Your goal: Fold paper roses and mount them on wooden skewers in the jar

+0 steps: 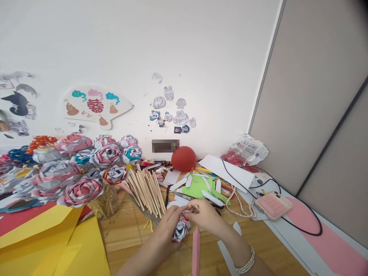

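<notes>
A small paper flower [180, 230] in white, grey and pink is held low over the wooden table [123, 237]. My left hand [169, 226] wraps round its left side, fingers closed. At its upper right edge my right hand [201, 214] pinches, the fingertips of both hands close together; a light stick end [197, 207] shows between the right fingers. A folded pink paper strip [196, 251] lies just right of the flower. White paper strips [227, 255] rest by the right forearm.
Finished paper flowers [83, 189] crowd the left, behind yellow sheets [51, 245]. Wooden sticks [146, 189], a red balloon [184, 158] and green scraps [198, 186] lie ahead. A bead string [241, 212], black cable [304, 233] and pink phone [274, 206] are on the right.
</notes>
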### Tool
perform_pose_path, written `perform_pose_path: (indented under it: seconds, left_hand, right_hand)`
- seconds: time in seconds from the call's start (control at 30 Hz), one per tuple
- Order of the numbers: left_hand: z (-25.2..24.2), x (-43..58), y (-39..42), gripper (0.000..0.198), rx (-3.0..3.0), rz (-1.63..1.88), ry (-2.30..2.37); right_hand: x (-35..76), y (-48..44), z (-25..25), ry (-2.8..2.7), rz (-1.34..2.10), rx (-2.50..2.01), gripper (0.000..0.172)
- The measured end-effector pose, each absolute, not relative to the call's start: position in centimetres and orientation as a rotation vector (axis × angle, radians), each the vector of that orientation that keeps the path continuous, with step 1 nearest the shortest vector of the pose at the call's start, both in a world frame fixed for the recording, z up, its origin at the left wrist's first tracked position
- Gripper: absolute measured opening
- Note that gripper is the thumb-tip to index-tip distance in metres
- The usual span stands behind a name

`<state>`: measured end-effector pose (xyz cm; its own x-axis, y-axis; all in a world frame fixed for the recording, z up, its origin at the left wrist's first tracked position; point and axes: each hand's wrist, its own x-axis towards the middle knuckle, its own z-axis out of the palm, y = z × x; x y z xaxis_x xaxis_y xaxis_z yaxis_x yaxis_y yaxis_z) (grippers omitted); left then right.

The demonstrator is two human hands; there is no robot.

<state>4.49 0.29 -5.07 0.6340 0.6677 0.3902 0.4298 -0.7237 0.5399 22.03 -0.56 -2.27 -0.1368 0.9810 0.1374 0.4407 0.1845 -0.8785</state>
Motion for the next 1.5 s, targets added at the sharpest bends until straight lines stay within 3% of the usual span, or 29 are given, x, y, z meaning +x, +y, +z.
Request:
perform_pose_path:
  seconds: [0.53, 0.77, 1.27, 1.5]
  left_hand:
    - [-3.6, 5.1, -0.2, 0.034, 2.515, 0.903, 1.079]
    - [-2.9, 5.3, -0.1, 0.037, 2.323, 0.976, 1.074]
    - [-3.7, 5.4, -0.4, 0.031, 2.314, 0.978, 1.104]
    - [-3.4, 5.6, -0.1, 0.036, 2.193, 1.097, 1.098]
  right_hand:
    - [21.1, -0.8, -2.3, -1.896, 0.463, -1.418, 0.012]
    - [21.6, -0.9, -1.6, -1.76, 0.732, -1.346, 0.016]
    - [20.4, -1.2, -2.2, -1.693, 0.555, -1.532, 0.015]
    - [20.8, -1.0, -1.9, -1.72, 0.649, -1.382, 0.016]
